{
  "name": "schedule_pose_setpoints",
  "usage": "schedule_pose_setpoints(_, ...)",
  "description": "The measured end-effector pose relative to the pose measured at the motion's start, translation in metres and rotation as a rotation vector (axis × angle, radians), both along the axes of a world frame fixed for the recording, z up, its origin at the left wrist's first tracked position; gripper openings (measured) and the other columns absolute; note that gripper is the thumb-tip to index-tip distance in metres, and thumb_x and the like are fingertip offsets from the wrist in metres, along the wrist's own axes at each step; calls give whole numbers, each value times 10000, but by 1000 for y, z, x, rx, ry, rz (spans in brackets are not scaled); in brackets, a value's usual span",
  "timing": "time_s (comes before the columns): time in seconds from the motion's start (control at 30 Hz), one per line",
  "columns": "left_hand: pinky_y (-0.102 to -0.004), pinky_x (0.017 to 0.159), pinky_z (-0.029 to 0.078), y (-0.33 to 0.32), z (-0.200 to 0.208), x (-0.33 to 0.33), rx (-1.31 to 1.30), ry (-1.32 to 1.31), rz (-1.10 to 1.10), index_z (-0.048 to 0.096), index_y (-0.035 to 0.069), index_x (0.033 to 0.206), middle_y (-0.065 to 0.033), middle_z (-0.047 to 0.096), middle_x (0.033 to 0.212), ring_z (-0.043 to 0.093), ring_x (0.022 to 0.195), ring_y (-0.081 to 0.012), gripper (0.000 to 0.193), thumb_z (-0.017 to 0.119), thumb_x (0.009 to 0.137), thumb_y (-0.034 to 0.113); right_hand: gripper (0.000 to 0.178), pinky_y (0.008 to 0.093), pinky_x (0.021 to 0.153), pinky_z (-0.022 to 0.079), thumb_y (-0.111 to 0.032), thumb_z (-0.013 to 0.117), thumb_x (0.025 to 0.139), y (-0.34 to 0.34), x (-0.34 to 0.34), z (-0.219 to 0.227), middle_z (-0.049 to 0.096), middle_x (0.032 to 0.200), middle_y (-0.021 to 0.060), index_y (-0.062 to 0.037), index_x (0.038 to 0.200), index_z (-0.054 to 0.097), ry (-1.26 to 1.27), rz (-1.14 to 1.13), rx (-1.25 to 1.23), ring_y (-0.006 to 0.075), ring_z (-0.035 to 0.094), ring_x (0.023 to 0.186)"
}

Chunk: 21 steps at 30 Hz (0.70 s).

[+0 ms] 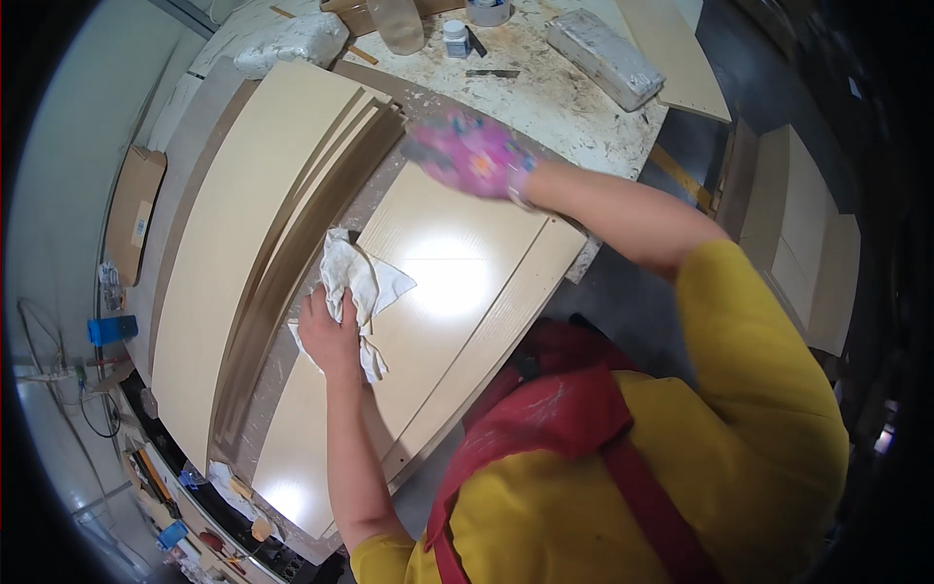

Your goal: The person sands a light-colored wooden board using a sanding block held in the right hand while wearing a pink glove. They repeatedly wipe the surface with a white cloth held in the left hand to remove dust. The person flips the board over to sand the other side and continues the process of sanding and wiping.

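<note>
A pale wood-coloured panel (438, 321) with a groove along its near side lies flat in front of me. My left hand (331, 336), bare, is closed on a crumpled white cloth (348, 273) over the panel's far edge. My right hand (472, 161) wears a pink patterned glove and is over the panel's upper end. Motion smears its fingers, so I cannot tell whether they hold anything. Left of the panel stands a stack of similar pale boards (243, 204), its upper end close to the gloved fingers.
On the stained white table (525, 117) beyond are a small white jar (455, 39), a clear plastic container (396, 24) and a wrapped block (605, 60). Another pale board (671, 49) lies at the upper right. Cardboard (788, 224) stands on the right. A blue box (112, 330) is far left.
</note>
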<state>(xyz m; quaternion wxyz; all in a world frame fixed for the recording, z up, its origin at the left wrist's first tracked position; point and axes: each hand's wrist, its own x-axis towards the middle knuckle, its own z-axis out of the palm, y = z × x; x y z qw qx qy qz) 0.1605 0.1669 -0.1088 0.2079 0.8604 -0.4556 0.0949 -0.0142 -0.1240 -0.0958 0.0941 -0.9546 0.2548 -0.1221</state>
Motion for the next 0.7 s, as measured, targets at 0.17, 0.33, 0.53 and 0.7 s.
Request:
schedule_pose_setpoints(0.17, -445, 707, 473, 2, -4, 2, -15, 14, 25, 626, 21, 1071, -169, 597, 937, 590, 837, -365, 352, 695, 814, 252, 599, 441, 920, 505, -520, 487, 905, -32, -3, 51, 551, 1231, 234, -195, 1404, 427, 83, -56, 296, 384, 605, 1051)
schedule_pose_setpoints(0.33, -447, 724, 476, -5, -1, 0, -6, -31, -2, 632, 4, 1062, -179, 602, 947, 596, 850, -375, 356, 694, 819, 256, 599, 533, 885, 509, -443, 557, 895, 37, -102, 16, 433, 1435, 167, -233, 1430, 391, 68, 137, -21, 435, 530, 1164)
schedule_pose_setpoints(0.53, -445, 720, 479, 0, -2, -2, -40, -19, 10, 631, 6, 1048, -174, 603, 931, 596, 847, -377, 328, 693, 825, 238, 608, 426, 824, 540, -475, 520, 905, -26, -40, 14, 463, 1347, 228, -217, 1437, 378, 121, -103, 276, 390, 626, 974)
schedule_pose_setpoints(0.7, -447, 708, 476, -5, 4, -4, -18, -4, 2, 627, 1, 1038, -172, 600, 927, 591, 832, -376, 320, 691, 830, 236, 569, 423, 776, 556, -479, 506, 899, 41, -108, 23, 535, 1204, 258, -213, 1399, 449, 19, 173, -123, 336, 654, 935)
